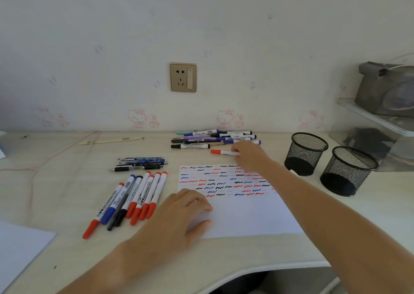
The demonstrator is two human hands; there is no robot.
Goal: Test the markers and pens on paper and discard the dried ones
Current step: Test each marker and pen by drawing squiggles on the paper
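A white sheet of paper (pixel 246 215) lies in front of me, its upper half covered with red, blue and black squiggles. My left hand (pixel 186 213) rests flat on its left edge. My right hand (pixel 248 157) reaches past the top of the paper and grips a red-capped marker (pixel 220 152) lying on the desk. Behind it is a pile of markers and pens (pixel 215 139). Left of the paper lies a row of red, blue and black markers (pixel 134 197), and beyond that a small group of pens (pixel 141 163).
Two black mesh cups (pixel 305 152) (pixel 348 170) stand at the right. A clear box (pixel 380 136) sits behind them. Another sheet (pixel 18 249) lies at the near left. A pink cord (pixel 40 163) trails across the left side. The wall carries a socket (pixel 183 77).
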